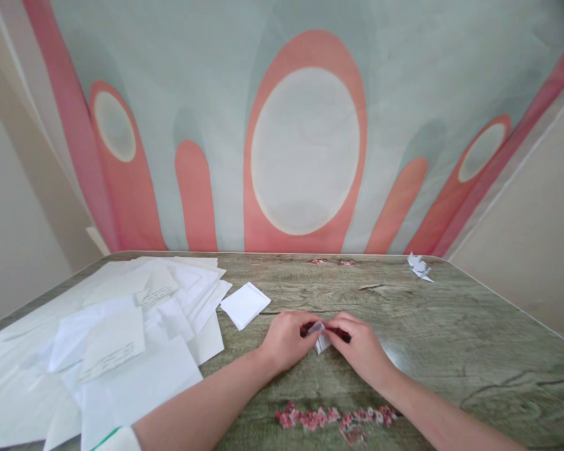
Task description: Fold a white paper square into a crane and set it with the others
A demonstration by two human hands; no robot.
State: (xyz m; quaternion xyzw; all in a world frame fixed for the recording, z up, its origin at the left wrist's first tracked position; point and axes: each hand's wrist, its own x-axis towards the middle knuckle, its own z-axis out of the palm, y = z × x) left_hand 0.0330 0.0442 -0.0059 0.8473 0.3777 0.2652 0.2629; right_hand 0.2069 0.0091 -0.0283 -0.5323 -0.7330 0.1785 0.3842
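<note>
Between both hands, just above the wooden table, is a small folded piece of white paper (323, 342). My left hand (289, 338) pinches its left side between thumb and fingers. On the other side, my right hand (357, 341) grips the paper's upper right part with thumb and forefinger. The fingertips nearly meet and cover part of the folds. Left of and beyond my left hand lies a small stack of square white paper (245, 305).
A wide heap of loose white sheets (141, 376) covers the table's left side. A folded paper figure (420, 267) lies near the far right corner. Behind the wood-patterned table (451, 351) hangs a printed backdrop (305, 150). Floral decoration (329, 416) marks the near tabletop.
</note>
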